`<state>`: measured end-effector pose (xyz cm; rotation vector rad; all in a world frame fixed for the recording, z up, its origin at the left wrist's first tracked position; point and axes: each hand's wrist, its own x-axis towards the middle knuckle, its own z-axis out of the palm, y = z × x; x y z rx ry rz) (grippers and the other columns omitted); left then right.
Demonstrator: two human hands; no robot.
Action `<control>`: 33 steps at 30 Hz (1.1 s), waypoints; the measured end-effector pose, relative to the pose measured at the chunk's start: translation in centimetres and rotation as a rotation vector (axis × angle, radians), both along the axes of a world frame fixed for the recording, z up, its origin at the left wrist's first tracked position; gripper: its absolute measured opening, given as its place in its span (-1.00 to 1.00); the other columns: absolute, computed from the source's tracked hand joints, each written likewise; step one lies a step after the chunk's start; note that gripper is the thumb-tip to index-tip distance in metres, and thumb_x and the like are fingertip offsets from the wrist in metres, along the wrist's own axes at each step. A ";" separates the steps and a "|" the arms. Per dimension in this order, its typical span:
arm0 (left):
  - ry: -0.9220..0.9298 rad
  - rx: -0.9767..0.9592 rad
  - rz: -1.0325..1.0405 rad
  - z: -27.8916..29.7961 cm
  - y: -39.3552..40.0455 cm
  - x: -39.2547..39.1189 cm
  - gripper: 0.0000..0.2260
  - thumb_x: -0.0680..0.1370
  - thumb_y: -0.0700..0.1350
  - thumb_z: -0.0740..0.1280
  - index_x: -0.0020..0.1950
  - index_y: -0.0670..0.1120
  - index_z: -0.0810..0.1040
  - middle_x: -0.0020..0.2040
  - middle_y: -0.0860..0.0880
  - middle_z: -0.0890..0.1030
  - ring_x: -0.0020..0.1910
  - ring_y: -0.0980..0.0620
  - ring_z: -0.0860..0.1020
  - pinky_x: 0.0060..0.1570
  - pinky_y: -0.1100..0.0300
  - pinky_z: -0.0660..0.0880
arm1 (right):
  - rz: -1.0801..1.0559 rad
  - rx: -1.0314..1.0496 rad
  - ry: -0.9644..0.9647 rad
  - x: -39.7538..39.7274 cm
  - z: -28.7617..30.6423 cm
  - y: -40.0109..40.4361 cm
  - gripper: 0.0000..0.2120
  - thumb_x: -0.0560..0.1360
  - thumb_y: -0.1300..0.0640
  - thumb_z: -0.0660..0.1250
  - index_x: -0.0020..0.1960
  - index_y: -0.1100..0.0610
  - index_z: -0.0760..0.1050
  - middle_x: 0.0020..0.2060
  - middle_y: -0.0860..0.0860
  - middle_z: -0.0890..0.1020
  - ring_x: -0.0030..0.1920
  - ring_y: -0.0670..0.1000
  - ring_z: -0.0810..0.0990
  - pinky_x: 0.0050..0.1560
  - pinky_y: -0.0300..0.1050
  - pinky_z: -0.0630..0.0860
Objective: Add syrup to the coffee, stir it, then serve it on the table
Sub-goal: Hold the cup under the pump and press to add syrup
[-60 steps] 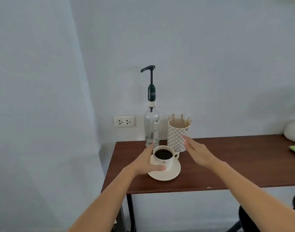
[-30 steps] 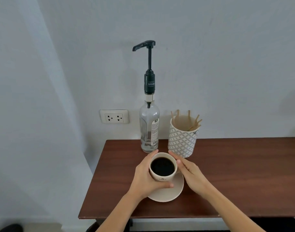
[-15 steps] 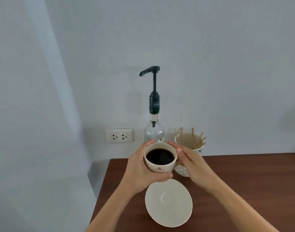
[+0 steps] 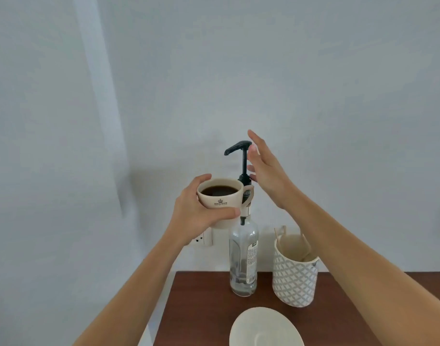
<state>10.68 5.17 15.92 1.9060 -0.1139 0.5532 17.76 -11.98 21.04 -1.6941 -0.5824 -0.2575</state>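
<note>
Coffee cup (image 4: 219,196) is up in the air now, gripped in my left hand (image 4: 196,213), fingers and thumb wrapped round its body. Half a second back both hands were on it just above the saucer; now it sits higher, held left of the syrup bottle's (image 4: 244,258) neck, roughly below the pump spout (image 4: 235,147), and still level and full of dark coffee. My right hand (image 4: 266,176) has let go and risen to the pump head, fingers straight and spread, holding nothing, fingertips just beside the top lever. Cannot tell if it touches the lever yet.

So the lift is done and the syrup step looks ready to start: press down with the right while the left keeps the cup under the spout. No syrup visible coming out yet. Risk I'd flag: the cup may sit slightly off the spout line, and a one-handed hold on a full cup could slosh.

Saucer (image 4: 264,328) stays empty on the brown table (image 4: 201,308), near edge. Patterned holder (image 4: 294,278) with wooden stir sticks stands just right of the bottle, untouched. Wall socket (image 4: 204,239) behind my left wrist.
</note>
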 end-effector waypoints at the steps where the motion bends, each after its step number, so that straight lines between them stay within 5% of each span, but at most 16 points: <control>1: 0.002 -0.008 0.003 0.5 0.1 0.2 0.01 -0.04 0.20 0.61 0.40 0.11 0.45 0.11 0.16 0.63 0.11 0.13 0.62 0.07 0.15 0.60 | 0.009 0.008 0.009 0.4 0.5 0.5 -0.61 0.63 -0.19 0.00 0.45 -0.33 0.17 0.37 -0.11 0.41 0.35 0.01 0.42 0.39 0.11 0.37; 5: 0.012 -0.033 0.016 1.9 0.1 1.0 -0.04 0.05 0.07 0.66 0.44 0.06 0.44 0.13 0.16 0.60 0.10 0.17 0.60 -0.02 0.26 0.53 | -0.013 0.056 0.061 1.4 1.5 2.0 -0.59 0.62 -0.21 -0.02 0.45 -0.24 0.26 0.22 -0.07 0.51 0.11 -0.11 0.54 0.24 0.03 0.48; 9: 0.024 -0.047 0.026 2.6 0.0 1.6 -0.02 0.04 0.08 0.68 0.44 0.06 0.44 0.15 0.13 0.59 0.15 0.06 0.60 0.02 0.20 0.55 | -0.094 0.115 0.109 1.7 1.9 2.7 -0.67 0.62 -0.17 0.04 0.24 -0.13 0.46 -0.03 0.06 0.60 -0.14 -0.02 0.59 -0.17 -0.13 0.49; 13: 0.007 -0.040 0.022 3.1 -0.2 1.7 0.06 -0.08 0.20 0.58 0.43 0.07 0.44 0.16 0.12 0.59 0.14 0.07 0.60 0.07 0.16 0.58 | -0.132 0.176 0.060 1.9 1.4 3.3 -0.72 0.61 -0.11 0.08 0.08 -0.05 0.53 -0.24 0.03 0.64 -0.23 0.02 0.62 -0.12 -0.02 0.52; 24: -0.001 -0.002 0.033 3.2 -0.3 1.3 0.04 -0.07 0.22 0.55 0.42 0.08 0.44 0.10 0.19 0.58 0.12 0.11 0.60 0.08 0.16 0.59 | -0.113 0.177 -0.020 1.5 0.8 3.5 -0.78 0.58 -0.09 0.15 -0.04 -0.08 0.55 -0.26 0.15 0.71 -0.30 0.02 0.64 -0.08 0.07 0.58; 33: 0.007 -0.007 0.025 3.1 -0.4 1.5 -0.04 0.08 0.05 0.68 0.45 0.03 0.42 0.17 0.10 0.58 0.15 0.06 0.58 0.01 0.23 0.53 | -0.147 0.162 -0.044 1.4 0.8 3.4 -0.75 0.62 0.00 0.08 -0.06 0.05 0.49 -0.33 0.12 0.68 -0.38 -0.02 0.59 -0.22 -0.10 0.49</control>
